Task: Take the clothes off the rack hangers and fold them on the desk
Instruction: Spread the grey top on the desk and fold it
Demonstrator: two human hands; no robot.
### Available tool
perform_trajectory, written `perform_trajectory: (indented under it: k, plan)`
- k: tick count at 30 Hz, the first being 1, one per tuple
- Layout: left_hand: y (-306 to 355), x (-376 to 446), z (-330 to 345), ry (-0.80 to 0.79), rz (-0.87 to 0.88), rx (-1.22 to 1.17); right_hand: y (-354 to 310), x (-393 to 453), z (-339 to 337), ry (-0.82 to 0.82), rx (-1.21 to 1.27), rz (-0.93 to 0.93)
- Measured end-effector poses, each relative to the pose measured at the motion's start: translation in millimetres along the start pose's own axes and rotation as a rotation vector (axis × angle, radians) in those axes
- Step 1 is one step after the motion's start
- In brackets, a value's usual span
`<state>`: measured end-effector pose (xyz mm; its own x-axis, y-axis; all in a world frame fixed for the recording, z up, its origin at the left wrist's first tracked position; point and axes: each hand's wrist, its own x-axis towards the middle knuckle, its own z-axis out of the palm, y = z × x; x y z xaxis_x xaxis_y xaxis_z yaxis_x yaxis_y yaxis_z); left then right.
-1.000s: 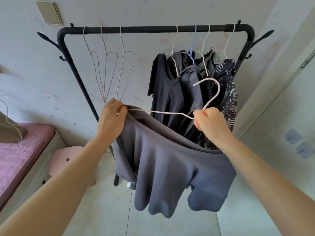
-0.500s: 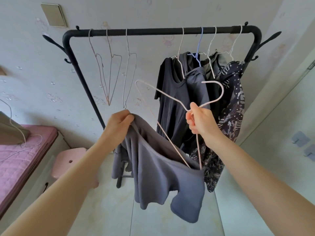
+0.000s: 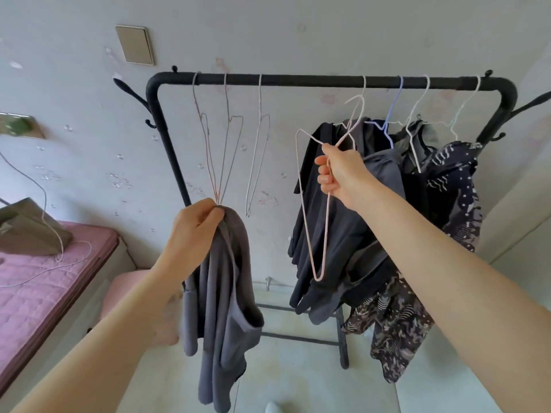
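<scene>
Here, gripping freed grey shirt [image 3: 220, 281] in left hand [image 3: 190, 231]; clutching bare hanger [image 3: 313, 204] in right hand [image 3: 340, 171]. Possibly risking snagging hung clothes [image 3: 343, 234] when rehanging.

I am finding no readable text, label, brand, number or sign anywhere in my view.
</scene>
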<state>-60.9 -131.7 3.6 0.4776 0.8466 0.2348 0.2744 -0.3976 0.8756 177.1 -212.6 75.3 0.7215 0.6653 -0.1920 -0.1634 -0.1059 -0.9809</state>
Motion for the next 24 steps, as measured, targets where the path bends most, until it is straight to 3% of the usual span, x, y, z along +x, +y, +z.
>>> perform_trajectory:
  k: [12, 24]
  plan:
    - [-13.2, 67.6, -24.7, 0.171, -0.076, 0.062, -47.0, 136.7, 38.4, -0.024, -0.090, -0.004]
    - [-18.3, 77.8, -37.6, 0.189, -0.110, 0.024, -22.5, 156.3, 44.7, -0.041, -0.301, 0.000]
